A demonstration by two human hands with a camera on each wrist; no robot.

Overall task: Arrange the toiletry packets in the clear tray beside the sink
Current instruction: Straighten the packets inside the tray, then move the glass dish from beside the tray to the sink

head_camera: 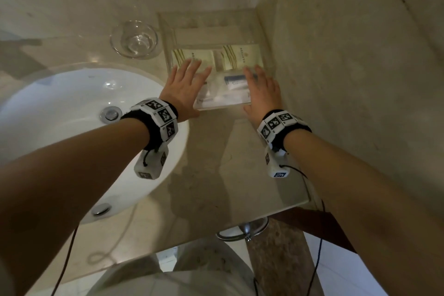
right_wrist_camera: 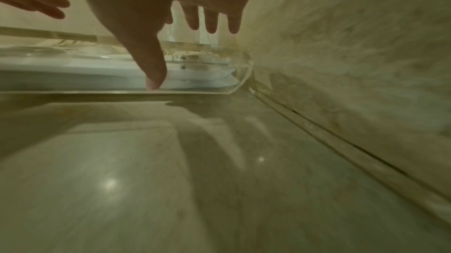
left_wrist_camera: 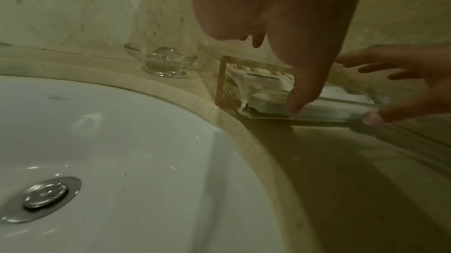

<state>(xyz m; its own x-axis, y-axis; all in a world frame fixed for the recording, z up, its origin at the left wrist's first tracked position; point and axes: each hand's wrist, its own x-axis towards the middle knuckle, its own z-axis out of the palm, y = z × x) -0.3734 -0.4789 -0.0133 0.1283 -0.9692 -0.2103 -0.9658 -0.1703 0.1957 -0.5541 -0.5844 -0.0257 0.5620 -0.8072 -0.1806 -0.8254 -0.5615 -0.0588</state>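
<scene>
Evidently rigid, smooth and likely slippery, the clear tray (head_camera: 217, 29) at upper centre holds light, limp toiletry packets (head_camera: 236, 56); left hand (head_camera: 183, 86) and right hand (head_camera: 262, 94), fingers straight, thumbs against its near wall, should grip its side walls.

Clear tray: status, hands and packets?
Left hand and right hand open, thumbs at clear acrylic tray front wall. Cream and white packets inside. Nothing blocking.
</scene>
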